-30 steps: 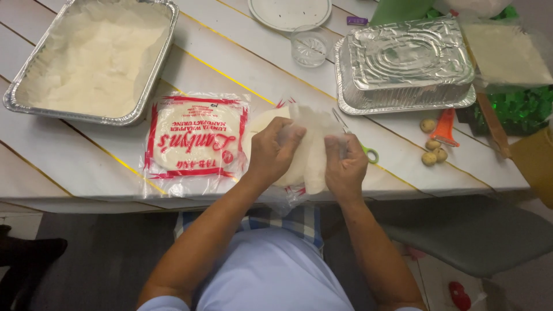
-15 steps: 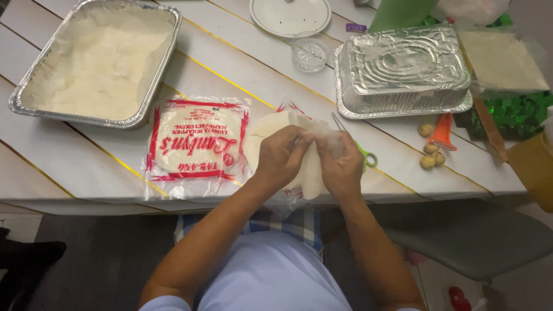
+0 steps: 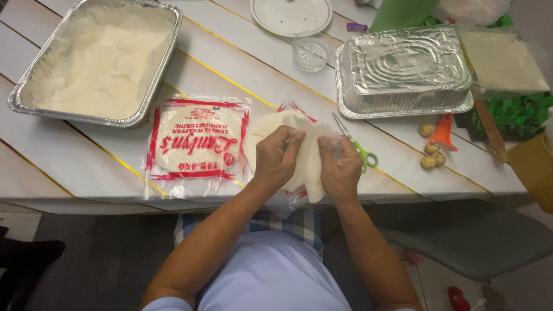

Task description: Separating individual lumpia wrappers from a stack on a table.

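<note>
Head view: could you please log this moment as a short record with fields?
left hand: pinching the thin pale wrapper sheet
right hand: gripping the same sheet's other side
sealed wrapper pack: flat on the white table, left of the hands
foil tray of pale sheets: far left
upturned foil pan: far right
scissors: green handles, beside the right hand
glass: upright near a white plate

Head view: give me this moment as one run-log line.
left hand: pinching wrapper sheet | right hand: pinching same sheet | sheet: lifted off stack | sealed wrapper packet: left of hands | scissors: right of hands
</note>
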